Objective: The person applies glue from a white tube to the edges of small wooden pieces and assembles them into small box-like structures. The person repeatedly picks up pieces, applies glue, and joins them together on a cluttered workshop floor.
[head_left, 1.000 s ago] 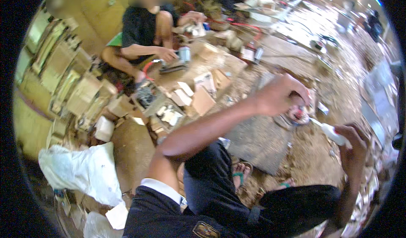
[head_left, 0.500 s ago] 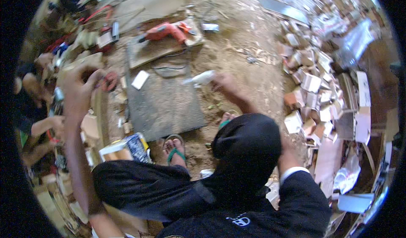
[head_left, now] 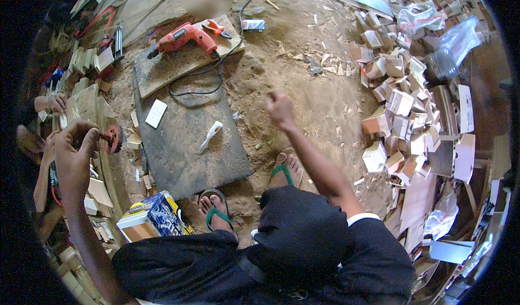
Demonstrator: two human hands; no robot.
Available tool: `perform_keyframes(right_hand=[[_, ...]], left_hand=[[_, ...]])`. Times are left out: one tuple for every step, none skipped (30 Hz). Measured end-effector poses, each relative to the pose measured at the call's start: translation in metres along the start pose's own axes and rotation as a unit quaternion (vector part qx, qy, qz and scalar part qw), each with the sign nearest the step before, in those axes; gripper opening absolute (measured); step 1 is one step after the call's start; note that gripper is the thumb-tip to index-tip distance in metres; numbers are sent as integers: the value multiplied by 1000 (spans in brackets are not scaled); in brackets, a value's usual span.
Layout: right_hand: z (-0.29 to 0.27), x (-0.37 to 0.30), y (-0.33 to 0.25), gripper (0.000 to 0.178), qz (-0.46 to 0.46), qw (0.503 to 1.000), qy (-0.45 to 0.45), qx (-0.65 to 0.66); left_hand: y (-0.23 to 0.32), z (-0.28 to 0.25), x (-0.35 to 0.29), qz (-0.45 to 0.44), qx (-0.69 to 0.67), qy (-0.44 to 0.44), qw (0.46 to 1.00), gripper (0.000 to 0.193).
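Observation:
My left hand [head_left: 78,150] is raised at the left, its thumb and fingers pinched on the shank of a round red hole saw [head_left: 112,138]. My right hand [head_left: 280,109] hovers right of the dark board [head_left: 184,169], fingers curled in and nothing showing in them. On that board lies a slim white tool [head_left: 211,136] with a narrow pale tip; its kind is unclear. A white rectangular piece [head_left: 156,114] rests farther left. Beyond, a red power drill [head_left: 187,37] lies on a wooden plank [head_left: 157,76], beside red-handled pliers [head_left: 216,28].
A black cord [head_left: 199,93] loops from the drill over the board. By my left foot stands a blue and yellow box [head_left: 157,215]. Wood offcuts [head_left: 401,103] are heaped at the right, near plastic bags [head_left: 455,47]. Another person's hand [head_left: 56,103] shows at the left edge.
The white tool, beside my right hand before, now lies on the board, let go. My left hand has moved left and down with the red hole saw. The whole view has shifted.

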State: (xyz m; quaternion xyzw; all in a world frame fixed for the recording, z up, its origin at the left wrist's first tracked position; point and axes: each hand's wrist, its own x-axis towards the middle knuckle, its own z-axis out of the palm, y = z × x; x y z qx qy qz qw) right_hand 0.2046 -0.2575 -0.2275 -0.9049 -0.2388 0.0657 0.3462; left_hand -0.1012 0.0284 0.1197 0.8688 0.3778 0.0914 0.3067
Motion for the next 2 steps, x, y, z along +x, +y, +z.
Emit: perform_keyframes(right_hand=[[-10, 26, 12, 24, 33, 998, 10, -43], [-3, 31, 16, 24, 7, 999, 17, -32]], left_hand=[[-1, 2, 3, -14, -8, -2, 1000, 12], [-3, 4, 5, -16, 0, -4, 1000, 12]])
